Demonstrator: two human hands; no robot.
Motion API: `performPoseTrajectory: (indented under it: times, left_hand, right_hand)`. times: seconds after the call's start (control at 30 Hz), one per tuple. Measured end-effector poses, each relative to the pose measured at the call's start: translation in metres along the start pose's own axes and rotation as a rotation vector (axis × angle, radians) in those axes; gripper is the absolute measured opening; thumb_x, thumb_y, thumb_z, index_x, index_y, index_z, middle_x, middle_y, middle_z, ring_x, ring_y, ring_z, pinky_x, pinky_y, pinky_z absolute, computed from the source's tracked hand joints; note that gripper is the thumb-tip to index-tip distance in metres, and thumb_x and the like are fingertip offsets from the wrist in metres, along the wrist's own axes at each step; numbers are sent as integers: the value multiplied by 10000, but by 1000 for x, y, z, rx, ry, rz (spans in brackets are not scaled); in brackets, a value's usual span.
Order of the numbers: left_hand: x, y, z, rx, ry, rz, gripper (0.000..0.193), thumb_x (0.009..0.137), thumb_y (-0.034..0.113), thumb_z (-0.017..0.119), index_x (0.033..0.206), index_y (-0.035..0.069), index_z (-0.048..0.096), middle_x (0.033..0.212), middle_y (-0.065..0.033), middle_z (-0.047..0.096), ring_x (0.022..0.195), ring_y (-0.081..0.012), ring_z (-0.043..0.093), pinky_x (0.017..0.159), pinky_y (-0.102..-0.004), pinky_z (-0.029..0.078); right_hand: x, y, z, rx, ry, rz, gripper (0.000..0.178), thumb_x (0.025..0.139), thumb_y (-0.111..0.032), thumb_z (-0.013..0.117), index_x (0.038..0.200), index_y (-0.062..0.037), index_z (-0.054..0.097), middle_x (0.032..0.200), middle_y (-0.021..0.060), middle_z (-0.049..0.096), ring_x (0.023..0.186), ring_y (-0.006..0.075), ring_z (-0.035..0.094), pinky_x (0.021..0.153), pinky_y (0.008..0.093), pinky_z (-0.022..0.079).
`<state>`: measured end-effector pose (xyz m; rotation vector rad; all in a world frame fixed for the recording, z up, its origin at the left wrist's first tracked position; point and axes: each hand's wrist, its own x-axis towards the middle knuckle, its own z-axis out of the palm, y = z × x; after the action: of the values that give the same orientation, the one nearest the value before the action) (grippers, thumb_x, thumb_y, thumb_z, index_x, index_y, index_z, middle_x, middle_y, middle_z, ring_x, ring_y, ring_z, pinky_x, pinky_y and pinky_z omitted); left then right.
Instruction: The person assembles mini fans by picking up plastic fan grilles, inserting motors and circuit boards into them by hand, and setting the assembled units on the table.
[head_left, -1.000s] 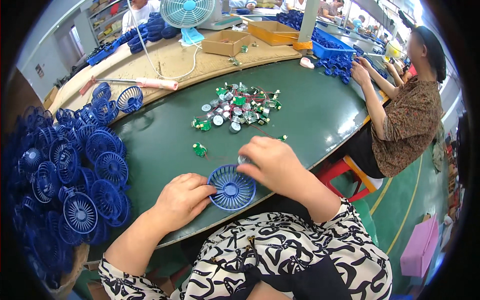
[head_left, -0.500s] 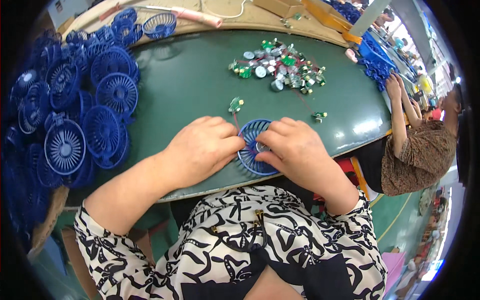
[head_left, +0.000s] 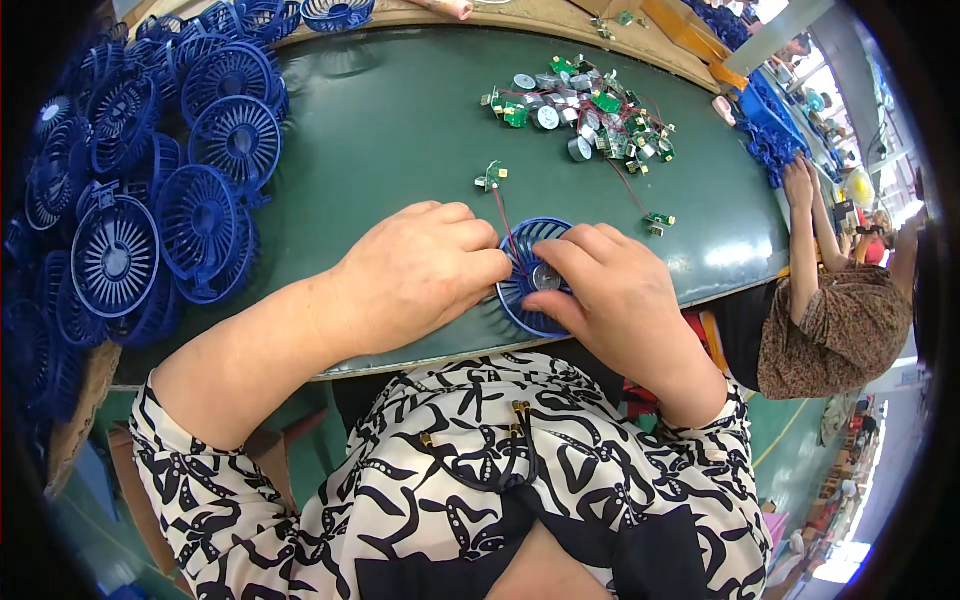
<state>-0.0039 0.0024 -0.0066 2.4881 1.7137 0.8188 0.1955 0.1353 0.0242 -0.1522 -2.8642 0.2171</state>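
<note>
Pinches silver motor (head_left: 545,277) with right hand (head_left: 622,287), inside blue fan grille (head_left: 512,299). Curls left hand (head_left: 425,262) at grille's left rim beside red wire (head_left: 502,212); cannot tell whether gripping either.

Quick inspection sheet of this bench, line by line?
Surface: green tabletop, glossy, catching light at right.
Job's things: slotted blue cover between the hands; round silver part inside it; green board on the tabletop beyond.
Clutter: loose pile of boards and silver parts beyond; heap of blue covers at left.
Hands: left hand at the cover's left side, fingertips hidden; right hand pinching the silver part.
Cables: thin red wire from the board into the cover.
Surroundings: seated co-worker at right.
</note>
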Motion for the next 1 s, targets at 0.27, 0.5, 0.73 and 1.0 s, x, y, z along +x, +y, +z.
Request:
performPoseTrajectory:
  times: [0.27,0.5,0.73,1.0]
  left_hand:
    - [1,1,-1,5,-44,-30,262,744,106,740,987,79,647,967,-88,623,948,-303,619,822,-415,511]
    - [6,8,-47,284,194,-44,416,770,174,774,1155,94,637,1142,-127,637,988,-313,628,870,-416,522]
    - [-23,-23,-82,859,-57,-678,446,802,237,762,1170,44,599,932,-125,659,923,-311,616,777,-422,492]
    - [-17,-43,-69,837,-82,-660,168,768,141,743,831,42,621,789,-123,680,882,-316,613,789,-428,474]
  right_hand:
    - [-35,13,26,18,121,-183,614,726,-266,783,1286,-76,617,1319,91,588,1029,275,596,865,407,476]
    - [-40,33,37,97,336,-177,599,663,-178,832,1231,-78,670,1240,159,635,1038,317,640,860,411,520]
    - [-58,87,8,99,750,191,411,814,4,729,1215,35,643,1232,219,615,1092,356,622,941,394,510]
    - [-74,120,11,-408,687,525,389,831,-113,723,1210,-57,656,1195,166,613,1120,348,570,974,460,441]
